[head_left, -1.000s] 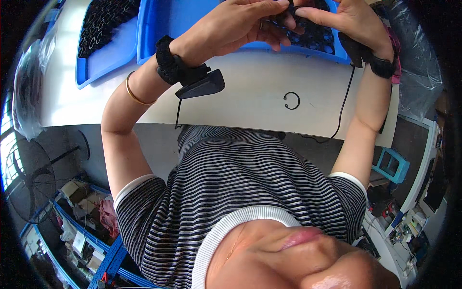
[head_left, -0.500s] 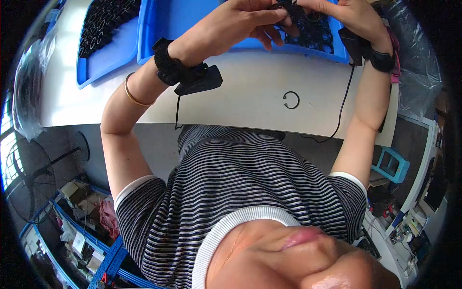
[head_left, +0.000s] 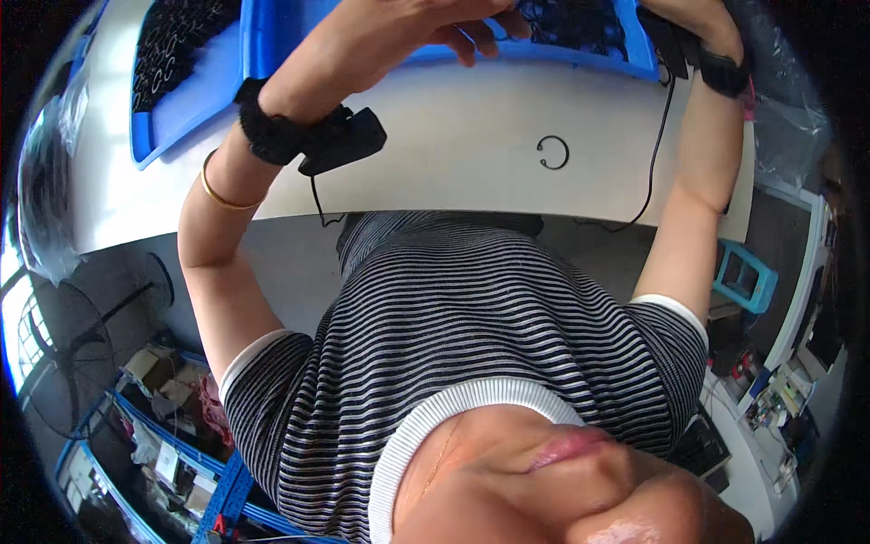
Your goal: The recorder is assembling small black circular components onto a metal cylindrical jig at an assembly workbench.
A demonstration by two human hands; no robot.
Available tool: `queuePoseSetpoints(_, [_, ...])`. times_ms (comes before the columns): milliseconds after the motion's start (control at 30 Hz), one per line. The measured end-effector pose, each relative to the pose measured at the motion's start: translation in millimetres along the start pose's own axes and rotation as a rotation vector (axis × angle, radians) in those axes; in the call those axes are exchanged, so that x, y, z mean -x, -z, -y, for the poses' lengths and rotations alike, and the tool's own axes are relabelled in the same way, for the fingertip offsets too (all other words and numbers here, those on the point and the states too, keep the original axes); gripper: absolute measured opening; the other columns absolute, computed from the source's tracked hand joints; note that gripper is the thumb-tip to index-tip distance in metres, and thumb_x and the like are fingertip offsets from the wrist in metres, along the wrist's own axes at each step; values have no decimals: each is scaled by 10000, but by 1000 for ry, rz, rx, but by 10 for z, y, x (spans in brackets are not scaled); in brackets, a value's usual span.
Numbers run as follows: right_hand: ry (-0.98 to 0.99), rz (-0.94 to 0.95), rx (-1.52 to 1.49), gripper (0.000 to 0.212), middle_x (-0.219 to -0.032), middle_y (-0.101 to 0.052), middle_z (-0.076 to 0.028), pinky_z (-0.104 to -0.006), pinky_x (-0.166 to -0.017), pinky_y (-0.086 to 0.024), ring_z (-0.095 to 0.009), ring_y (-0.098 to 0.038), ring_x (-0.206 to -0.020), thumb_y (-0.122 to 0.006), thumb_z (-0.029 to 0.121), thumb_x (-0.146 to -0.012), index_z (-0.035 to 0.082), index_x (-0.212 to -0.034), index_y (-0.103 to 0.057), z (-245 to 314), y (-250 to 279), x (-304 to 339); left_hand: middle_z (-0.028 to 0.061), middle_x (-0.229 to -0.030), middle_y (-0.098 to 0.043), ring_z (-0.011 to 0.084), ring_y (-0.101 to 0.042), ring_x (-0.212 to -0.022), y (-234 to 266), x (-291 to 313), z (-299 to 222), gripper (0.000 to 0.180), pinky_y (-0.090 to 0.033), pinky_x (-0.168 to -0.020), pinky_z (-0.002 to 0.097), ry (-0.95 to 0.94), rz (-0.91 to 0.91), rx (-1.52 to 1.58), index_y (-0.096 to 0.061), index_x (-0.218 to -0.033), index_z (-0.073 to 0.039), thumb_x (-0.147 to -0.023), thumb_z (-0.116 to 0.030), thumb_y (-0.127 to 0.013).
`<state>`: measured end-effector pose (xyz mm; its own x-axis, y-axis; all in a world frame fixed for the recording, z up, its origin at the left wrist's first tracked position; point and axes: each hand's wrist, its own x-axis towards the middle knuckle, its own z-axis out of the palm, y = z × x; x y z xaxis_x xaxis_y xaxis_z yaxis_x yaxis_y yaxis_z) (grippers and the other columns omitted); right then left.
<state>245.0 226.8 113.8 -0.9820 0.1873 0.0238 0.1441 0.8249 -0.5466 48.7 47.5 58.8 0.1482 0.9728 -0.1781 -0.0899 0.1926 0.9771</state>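
My left hand (head_left: 412, 27) reaches over the near edge of a blue tray (head_left: 435, 65), partly cut off by the picture's upper edge. Its lower fingers hang bent, and its pinching fingertips are out of sight, so what they hold cannot be made out. At the tray's right end, my right hand (head_left: 693, 20) shows only its back and wrist; its fingers lie beyond the upper edge. Black retaining rings (head_left: 575, 27) lie heaped in this tray between the hands. One loose black retaining ring (head_left: 566, 152) rests on the white table in front of it.
Farther left, a second blue tray (head_left: 172, 136) holds several rows of black rings (head_left: 168, 54). Black strapped boxes sit on both wrists, with thin cables (head_left: 660, 145) trailing over the white table (head_left: 453, 154). A turquoise stool (head_left: 748, 276) stands right, a fan (head_left: 77, 335) left.
The whole view has shifted, so trays, table and loose ring appear higher. My left hand has moved leftward, away from my right hand; both are now more cut off at the top.
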Motion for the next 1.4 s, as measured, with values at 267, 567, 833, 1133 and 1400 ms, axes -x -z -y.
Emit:
queuePoseSetpoints(267, [33, 460, 363, 240, -872, -725, -146, -333, -743, -552, -221, -701, -794, -748, 113, -851, -40, -1027, -690, 160, -423, 160, 121, -1100, -707, 144, -680, -877, 95, 149, 99, 168, -558, -769, 281, -88, 87, 66, -593, -1158, -30, -1075, -175, -574])
queuePoseSetpoints(567, [10, 269, 215, 472, -1069, -609, -106, -480, -838, -489, -372, -624, -1021, -836, 105, -722, 49, -1106, -567, 148, -1117, 945, 119, -1088, -712, 136, -677, -863, 195, 324, 212, 146, -564, -768, 274, -63, 91, 26, -581, -1163, -30, -1080, -149, -559])
queuePoseSetpoints(833, [-111, 380, 69, 312, -872, -661, -129, -473, -765, -513, -370, -671, -881, -808, 99, -761, 30, -957, -576, 166, -1028, 777, 140, -1093, -717, 170, -695, -882, 314, 291, 373, 134, -584, -791, 301, -129, 207, 132, -572, -1180, -29, -1079, -114, -547])
queuePoseSetpoints(1133, [-34, -37, -112, 166, -908, -724, -98, -322, -720, -543, -173, -688, -800, -711, 66, -915, -21, -1048, -666, 288, -226, 197, 136, -1107, -715, 179, -712, -923, 377, 258, 351, 150, -603, -809, 307, -90, 232, 232, -572, -1161, -12, -1026, -49, -625])
queuePoseSetpoints(1400, [-176, -58, -620, 88, -918, -678, 7, -196, -679, -508, -37, -614, -764, -666, 83, -995, 40, -1069, -685, 218, -249, 24, 198, -1031, -744, 222, -740, -858, 188, 224, 141, 143, -619, -802, 335, -290, 155, -102, -513, -1167, 27, -1067, -68, -551])
